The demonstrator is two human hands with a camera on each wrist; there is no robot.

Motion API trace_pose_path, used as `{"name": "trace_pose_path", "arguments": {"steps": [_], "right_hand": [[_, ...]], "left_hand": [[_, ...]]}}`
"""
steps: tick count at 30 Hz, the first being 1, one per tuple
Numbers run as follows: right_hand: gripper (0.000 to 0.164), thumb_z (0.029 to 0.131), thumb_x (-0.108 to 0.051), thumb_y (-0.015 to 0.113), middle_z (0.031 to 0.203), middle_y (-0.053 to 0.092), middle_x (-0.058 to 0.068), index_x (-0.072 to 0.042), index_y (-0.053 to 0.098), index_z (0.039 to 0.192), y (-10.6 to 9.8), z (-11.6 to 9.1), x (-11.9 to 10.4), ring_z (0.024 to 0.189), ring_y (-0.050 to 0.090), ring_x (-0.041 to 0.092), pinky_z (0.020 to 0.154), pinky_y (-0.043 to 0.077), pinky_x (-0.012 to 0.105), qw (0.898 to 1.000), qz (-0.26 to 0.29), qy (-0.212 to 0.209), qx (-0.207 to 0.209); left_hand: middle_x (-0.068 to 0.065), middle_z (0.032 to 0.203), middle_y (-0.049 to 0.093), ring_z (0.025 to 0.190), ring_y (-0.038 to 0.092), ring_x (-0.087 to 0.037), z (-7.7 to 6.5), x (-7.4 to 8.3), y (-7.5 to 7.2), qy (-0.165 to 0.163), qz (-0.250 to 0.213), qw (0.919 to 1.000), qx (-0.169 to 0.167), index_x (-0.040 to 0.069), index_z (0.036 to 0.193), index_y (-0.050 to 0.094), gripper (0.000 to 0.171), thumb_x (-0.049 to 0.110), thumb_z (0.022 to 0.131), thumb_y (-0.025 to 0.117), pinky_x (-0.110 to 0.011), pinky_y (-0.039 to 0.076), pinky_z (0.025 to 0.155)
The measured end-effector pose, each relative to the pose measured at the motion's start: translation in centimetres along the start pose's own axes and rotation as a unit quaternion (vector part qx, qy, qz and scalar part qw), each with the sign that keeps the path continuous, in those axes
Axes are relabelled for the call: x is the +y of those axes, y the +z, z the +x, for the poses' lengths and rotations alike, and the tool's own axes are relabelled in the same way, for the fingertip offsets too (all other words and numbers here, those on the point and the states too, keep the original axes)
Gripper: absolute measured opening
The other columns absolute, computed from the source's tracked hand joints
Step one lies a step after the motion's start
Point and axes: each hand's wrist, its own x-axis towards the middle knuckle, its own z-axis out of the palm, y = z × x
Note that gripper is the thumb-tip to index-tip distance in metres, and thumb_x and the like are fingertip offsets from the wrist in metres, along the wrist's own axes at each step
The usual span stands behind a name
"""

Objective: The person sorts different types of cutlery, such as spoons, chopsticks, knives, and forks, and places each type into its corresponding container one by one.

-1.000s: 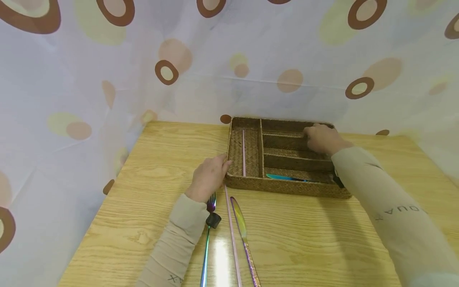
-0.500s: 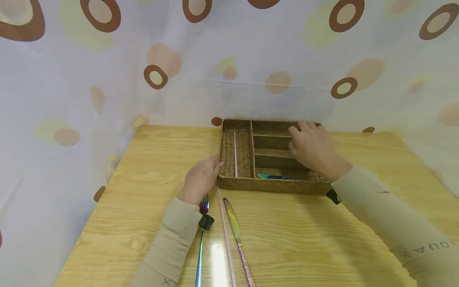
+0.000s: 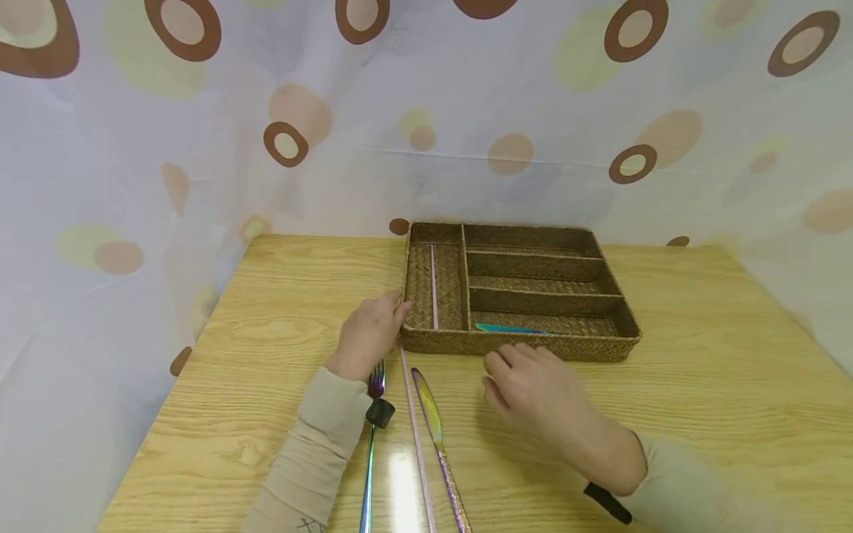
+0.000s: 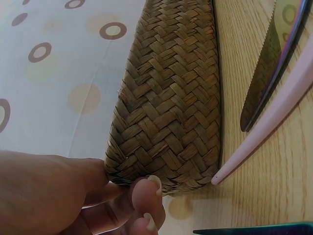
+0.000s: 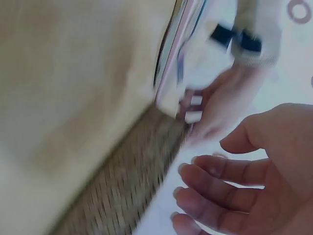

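A brown woven cutlery tray (image 3: 520, 346) stands at the back of the table. My left hand (image 3: 365, 337) grips its near left corner, with the thumb at the rim; in the left wrist view the fingertips bend around the woven wall (image 4: 171, 98). My right hand (image 3: 543, 392) hovers just in front of the tray's near side, fingers loosely curled around nothing. Inside the tray, a slim pink stick (image 3: 435, 289) lies in the long left compartment, and a blue knife (image 3: 509, 329) is in the front right compartment. The two right compartments behind it hold nothing visible.
On the wooden table (image 3: 280, 318), a rainbow-coloured fork (image 3: 377, 381) lies partly under my left wrist. Beside it are a long pink tapered stick (image 3: 416, 437) and a yellow-purple serrated knife (image 3: 431, 414). A dotted curtain (image 3: 373, 185) rises behind and at both sides.
My right hand has come out from over the tray's right compartments, moving toward me and left to the front of it. The left hand stays at the corner. The view has shifted slightly.
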Motion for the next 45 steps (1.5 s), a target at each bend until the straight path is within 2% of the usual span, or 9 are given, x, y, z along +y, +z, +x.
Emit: {"name": "trace_pose_path", "arguments": {"steps": [3, 9, 13, 17, 22, 27, 34, 39, 45], "right_hand": [[0.018, 0.079, -0.018, 0.06, 0.059, 0.041, -0.005, -0.013, 0.046, 0.068, 0.1, -1.2, -1.9, 0.052, 0.04, 0.011, 0.045, 0.038, 0.025, 0.999, 0.033, 0.017, -0.029], [0.032, 0.08, -0.022, 0.062, 0.053, 0.027, -0.01, -0.018, 0.036, 0.064, 0.0, -3.2, -5.2, 0.045, 0.025, 0.005, 0.038, 0.027, 0.02, 0.989, 0.101, 0.059, -0.091], [0.034, 0.082, -0.031, 0.062, 0.051, 0.027, -0.013, -0.019, 0.035, 0.064, 0.3, -4.4, -7.1, 0.041, 0.023, 0.001, 0.034, 0.021, 0.019, 0.981, 0.129, 0.065, -0.131], [0.036, 0.079, -0.038, 0.063, 0.049, 0.029, -0.013, -0.018, 0.036, 0.066, 0.6, -5.0, -8.2, 0.039, 0.024, 0.002, 0.032, 0.018, 0.02, 0.977, 0.125, 0.079, -0.156], [0.033, 0.075, -0.034, 0.064, 0.048, 0.028, -0.012, -0.018, 0.036, 0.068, 0.8, -5.0, -8.8, 0.038, 0.023, 0.004, 0.031, 0.016, 0.022, 0.976, 0.118, 0.098, -0.153], [0.027, 0.07, -0.021, 0.059, 0.046, 0.025, -0.012, -0.019, 0.033, 0.065, 0.8, -4.5, -9.1, 0.038, 0.017, 0.002, 0.03, 0.012, 0.019, 0.971, 0.122, 0.122, -0.164], [0.018, 0.067, -0.013, 0.053, 0.046, 0.03, -0.008, -0.017, 0.035, 0.065, 1.0, -4.1, -9.3, 0.039, 0.024, 0.006, 0.03, 0.018, 0.024, 0.958, 0.126, 0.161, -0.203], [0.021, 0.067, -0.012, 0.054, 0.046, 0.031, -0.007, -0.016, 0.034, 0.063, 0.9, -4.1, -9.1, 0.038, 0.026, 0.007, 0.029, 0.018, 0.025, 0.96, 0.095, 0.158, -0.209], [0.018, 0.07, -0.014, 0.055, 0.047, 0.033, -0.005, -0.013, 0.038, 0.065, 0.7, -4.3, -8.8, 0.037, 0.029, 0.01, 0.03, 0.022, 0.028, 0.958, 0.044, 0.144, -0.243]], "left_hand": [[-0.002, 0.054, 0.053, 0.041, 0.051, -0.01, 0.0, 0.1, 0.0, 0.004, 0.001, 1.0, 0.001, 0.005, 0.133, 0.043, 0.041, 0.029, 0.1, 0.038, -0.029, 0.04, 0.039], [-0.003, 0.053, 0.052, 0.04, 0.05, -0.011, -0.1, 0.2, -0.1, 0.013, 0.002, 0.9999, 0.006, 0.003, 0.133, 0.043, 0.041, 0.027, 0.1, 0.039, -0.027, 0.037, 0.036], [-0.003, 0.053, 0.052, 0.041, 0.051, -0.01, -0.1, 0.2, -0.1, 0.014, 0.002, 0.9999, 0.007, 0.003, 0.133, 0.043, 0.041, 0.028, 0.1, 0.039, -0.027, 0.038, 0.036], [-0.003, 0.054, 0.053, 0.042, 0.052, -0.01, 0.0, 0.1, -0.1, 0.013, -0.003, 0.9999, 0.006, 0.003, 0.133, 0.043, 0.041, 0.028, 0.1, 0.039, -0.028, 0.039, 0.038], [-0.003, 0.055, 0.053, 0.044, 0.054, -0.011, -0.1, 0.0, -0.1, 0.008, -0.007, 0.9999, 0.002, 0.004, 0.134, 0.042, 0.042, 0.029, 0.101, 0.038, -0.029, 0.041, 0.041], [-0.004, 0.056, 0.053, 0.044, 0.054, -0.012, 0.0, -0.1, 0.1, 0.004, -0.011, 0.9999, 0.0, 0.004, 0.134, 0.042, 0.041, 0.029, 0.101, 0.039, -0.029, 0.041, 0.041], [-0.004, 0.055, 0.052, 0.041, 0.052, -0.011, -0.1, -0.1, 0.0, 0.015, -0.008, 0.9998, 0.004, 0.003, 0.134, 0.041, 0.043, 0.029, 0.101, 0.038, -0.028, 0.041, 0.04], [-0.003, 0.054, 0.052, 0.04, 0.051, -0.01, -0.1, -0.1, -0.1, 0.024, -0.007, 0.9997, 0.007, 0.002, 0.134, 0.041, 0.042, 0.028, 0.101, 0.039, -0.027, 0.04, 0.039], [-0.003, 0.055, 0.053, 0.041, 0.053, -0.011, -0.1, -0.1, -0.1, 0.019, -0.01, 0.9998, 0.001, 0.003, 0.134, 0.042, 0.043, 0.029, 0.101, 0.037, -0.028, 0.042, 0.04]]}}
